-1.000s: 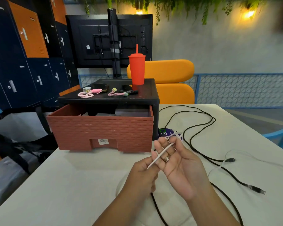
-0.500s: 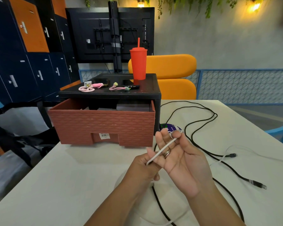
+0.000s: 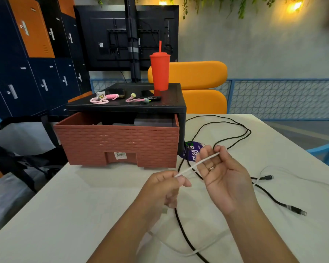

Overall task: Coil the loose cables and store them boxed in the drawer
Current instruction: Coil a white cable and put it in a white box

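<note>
A thin white cable (image 3: 195,164) stretches taut between my two hands above the white table (image 3: 84,205). My left hand (image 3: 164,188) pinches its lower end. My right hand (image 3: 223,175), palm up, holds the upper part in its curled fingers. The rest of the white cable trails loose over the table. A long black cable (image 3: 226,130) lies in loose loops to the right, its plug (image 3: 296,210) near the right edge. The brick-patterned drawer (image 3: 118,143) stands pulled out of a black cabinet (image 3: 141,107), with a dark box inside.
On the cabinet top stand a red tumbler (image 3: 160,73) and two coiled pink cables (image 3: 103,98). A purple packet (image 3: 192,152) lies beside the cabinet. An orange chair (image 3: 198,82) is behind, lockers and a bag at the left.
My hands have moved apart, so the white cable is now stretched longer between them. My right hand shifted right and my left hand dropped lower.
</note>
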Demonstrator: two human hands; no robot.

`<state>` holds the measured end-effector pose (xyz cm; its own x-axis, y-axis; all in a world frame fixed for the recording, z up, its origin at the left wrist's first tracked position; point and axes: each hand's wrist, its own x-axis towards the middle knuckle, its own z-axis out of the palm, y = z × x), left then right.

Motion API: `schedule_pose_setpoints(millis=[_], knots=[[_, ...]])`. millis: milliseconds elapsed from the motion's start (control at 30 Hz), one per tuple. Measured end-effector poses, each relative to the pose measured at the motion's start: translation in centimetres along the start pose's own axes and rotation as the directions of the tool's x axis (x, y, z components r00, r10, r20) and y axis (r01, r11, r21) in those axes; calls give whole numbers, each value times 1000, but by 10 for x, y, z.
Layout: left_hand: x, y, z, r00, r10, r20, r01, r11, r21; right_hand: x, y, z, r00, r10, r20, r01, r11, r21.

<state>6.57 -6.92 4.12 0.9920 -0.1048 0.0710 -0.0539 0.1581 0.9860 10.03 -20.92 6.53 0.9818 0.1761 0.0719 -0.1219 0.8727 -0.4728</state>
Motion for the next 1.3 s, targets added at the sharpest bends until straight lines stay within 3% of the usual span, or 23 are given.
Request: schedule_pose_setpoints(millis=[133, 233, 333, 500, 600, 667, 733, 833, 900, 967, 1067, 1133, 1200, 1267, 1300], knots=[[-1, 5, -1, 998, -30, -46, 18, 974, -228, 1, 8, -6, 999, 11, -32, -20, 953, -303], [2, 3, 0, 980, -67, -188, 22, 972, -232, -5, 17, -4, 999, 50, 19, -33, 863, -504], [4, 1, 0, 960, -69, -270, 25, 986, -163, -10, 23, -1, 995, 40, 94, 22, 815, -579], [3, 2, -3, 970, -107, -220, 53, 970, -237, -11, 24, 0, 985, -8, 170, 113, 774, -622], [2, 3, -4, 982, -116, -147, 79, 968, -240, -10, 29, -5, 974, -134, 181, 225, 539, -812], [-1, 5, -4, 988, -130, -82, 114, 978, -177, -8, 32, -8, 913, -262, 313, 378, 252, -891], [-4, 5, -3, 990, -139, -4, 139, 989, -51, -5, 33, -13, 820, -267, 507, 517, -36, -855], [-8, 7, -2, 979, -167, 116, 165, 986, 31, 3, 34, -22, 768, -176, 615, 568, -256, -782], [-9, 9, -5, 972, -153, 181, 166, 984, -62, 7, 34, -27, 719, -191, 668, 590, -339, -733], [-7, 11, -9, 974, -99, 204, 155, 948, -278, 8, 32, -29, 722, -225, 654, 570, -342, -747], [-2, 12, -20, 983, 89, 160, 26, 800, -600, 3, 30, -25, 847, -188, 497, 458, -215, -862], [0, 13, -26, 979, 184, 83, -72, 704, -707, -1, 30, -20, 912, -153, 381, 366, -117, -923], [2, 14, -30, 979, 201, -37, -160, 641, -751, -1, 32, -18, 951, -172, 257, 268, 44, -962], [3, 17, -30, 968, 176, -177, -248, 594, -765, 1, 33, -16, 986, -137, 100, 135, 284, -949], [3, 18, -31, 960, 156, -233, -280, 576, -768, 2, 32, -15, 995, -96, 38, 68, 336, -939]])
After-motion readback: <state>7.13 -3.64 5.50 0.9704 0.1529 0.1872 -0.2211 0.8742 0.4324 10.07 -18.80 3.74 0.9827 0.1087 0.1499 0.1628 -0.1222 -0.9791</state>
